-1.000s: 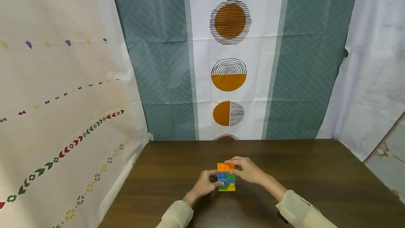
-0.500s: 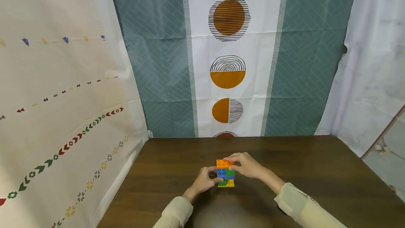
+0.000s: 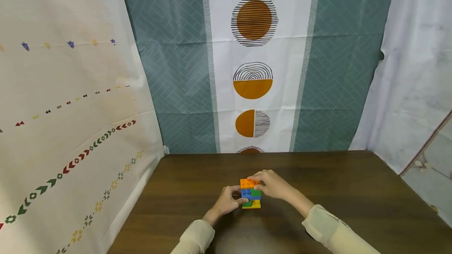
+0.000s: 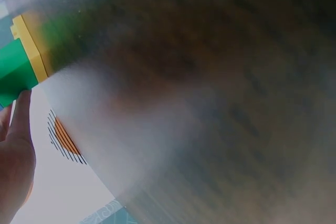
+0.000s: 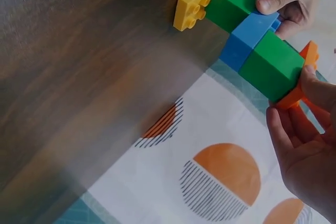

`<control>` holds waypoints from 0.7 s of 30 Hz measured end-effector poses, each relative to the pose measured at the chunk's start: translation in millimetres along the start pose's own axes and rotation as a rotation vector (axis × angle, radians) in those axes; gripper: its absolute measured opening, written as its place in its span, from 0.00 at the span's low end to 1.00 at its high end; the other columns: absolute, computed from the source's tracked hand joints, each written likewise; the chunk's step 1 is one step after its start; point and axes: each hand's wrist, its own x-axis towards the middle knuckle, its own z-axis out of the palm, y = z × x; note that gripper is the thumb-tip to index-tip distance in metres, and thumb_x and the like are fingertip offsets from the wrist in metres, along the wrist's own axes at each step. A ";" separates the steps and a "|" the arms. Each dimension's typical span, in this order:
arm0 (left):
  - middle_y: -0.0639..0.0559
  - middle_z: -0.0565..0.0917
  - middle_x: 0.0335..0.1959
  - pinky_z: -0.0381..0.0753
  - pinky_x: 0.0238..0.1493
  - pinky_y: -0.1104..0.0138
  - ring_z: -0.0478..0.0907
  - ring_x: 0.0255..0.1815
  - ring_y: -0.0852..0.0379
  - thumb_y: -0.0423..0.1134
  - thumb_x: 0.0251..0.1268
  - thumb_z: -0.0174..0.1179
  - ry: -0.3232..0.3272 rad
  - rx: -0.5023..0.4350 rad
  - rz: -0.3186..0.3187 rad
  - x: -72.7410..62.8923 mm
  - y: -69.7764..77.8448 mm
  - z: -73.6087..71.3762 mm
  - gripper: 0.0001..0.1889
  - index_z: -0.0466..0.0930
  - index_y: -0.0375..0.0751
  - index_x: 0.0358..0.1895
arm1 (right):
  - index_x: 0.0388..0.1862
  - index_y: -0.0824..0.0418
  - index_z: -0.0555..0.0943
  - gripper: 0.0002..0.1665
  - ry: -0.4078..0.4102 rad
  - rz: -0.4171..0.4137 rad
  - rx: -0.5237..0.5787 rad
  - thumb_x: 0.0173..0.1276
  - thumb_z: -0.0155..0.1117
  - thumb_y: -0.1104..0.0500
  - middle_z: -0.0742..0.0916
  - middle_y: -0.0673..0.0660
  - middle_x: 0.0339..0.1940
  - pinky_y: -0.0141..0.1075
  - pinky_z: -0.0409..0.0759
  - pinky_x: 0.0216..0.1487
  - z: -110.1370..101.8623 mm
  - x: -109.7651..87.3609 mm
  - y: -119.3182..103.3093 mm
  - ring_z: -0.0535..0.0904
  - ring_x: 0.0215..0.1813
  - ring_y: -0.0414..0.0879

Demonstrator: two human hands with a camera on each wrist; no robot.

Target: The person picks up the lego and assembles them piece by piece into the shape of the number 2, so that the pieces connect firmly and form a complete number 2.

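Note:
A stack of toy building bricks stands upright on the table between both hands. From the bottom it has a yellow plate (image 5: pixel 184 10), a green brick (image 5: pixel 231 3), a blue brick (image 5: pixel 242 44), a second green brick (image 5: pixel 273 67) and an orange plate (image 3: pixel 247 184) on top. My left hand (image 3: pixel 225 202) grips the stack from the left, its thumb in front at the lower green and blue bricks. With thumb and fingers, my right hand (image 3: pixel 274 185) pinches the orange plate from the right. In the left wrist view, the left hand (image 4: pixel 17 163) touches the lower green brick (image 4: pixel 14 72).
The dark wooden table (image 3: pixel 187 183) extends around the stack. A patterned cloth (image 3: pixel 254 136) hangs behind its back edge. A cream cloth (image 3: pixel 70 109) hangs on the left, and a white one (image 3: pixel 409 69) on the right.

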 end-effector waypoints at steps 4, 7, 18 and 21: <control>0.37 0.88 0.39 0.86 0.46 0.61 0.87 0.40 0.50 0.34 0.60 0.67 0.001 -0.007 -0.001 -0.2 0.4 0.1 0.16 0.81 0.30 0.50 | 0.57 0.67 0.81 0.23 0.020 0.001 0.007 0.63 0.67 0.63 0.87 0.62 0.52 0.51 0.81 0.54 0.9 -1.5 1.1 0.83 0.53 0.58; 0.39 0.88 0.39 0.86 0.45 0.63 0.86 0.39 0.52 0.35 0.60 0.67 0.013 -0.004 -0.012 0.0 0.2 1.1 0.17 0.82 0.31 0.50 | 0.58 0.66 0.81 0.23 0.037 0.018 0.029 0.63 0.67 0.63 0.87 0.62 0.53 0.50 0.82 0.53 2.9 -3.1 2.8 0.83 0.53 0.58; 0.39 0.88 0.39 0.86 0.46 0.63 0.87 0.40 0.52 0.35 0.60 0.67 0.027 0.003 -0.013 0.2 -1.2 2.8 0.16 0.82 0.32 0.50 | 0.57 0.64 0.81 0.22 0.073 0.066 0.126 0.64 0.67 0.63 0.86 0.64 0.54 0.50 0.82 0.53 9.0 -5.0 8.8 0.84 0.54 0.58; 0.39 0.88 0.39 0.86 0.46 0.62 0.87 0.40 0.53 0.35 0.60 0.67 0.026 0.013 -0.009 0.6 0.1 2.6 0.16 0.82 0.32 0.50 | 0.57 0.63 0.81 0.22 0.074 0.069 0.131 0.63 0.67 0.63 0.86 0.63 0.54 0.50 0.82 0.54 9.1 -4.7 9.9 0.83 0.54 0.58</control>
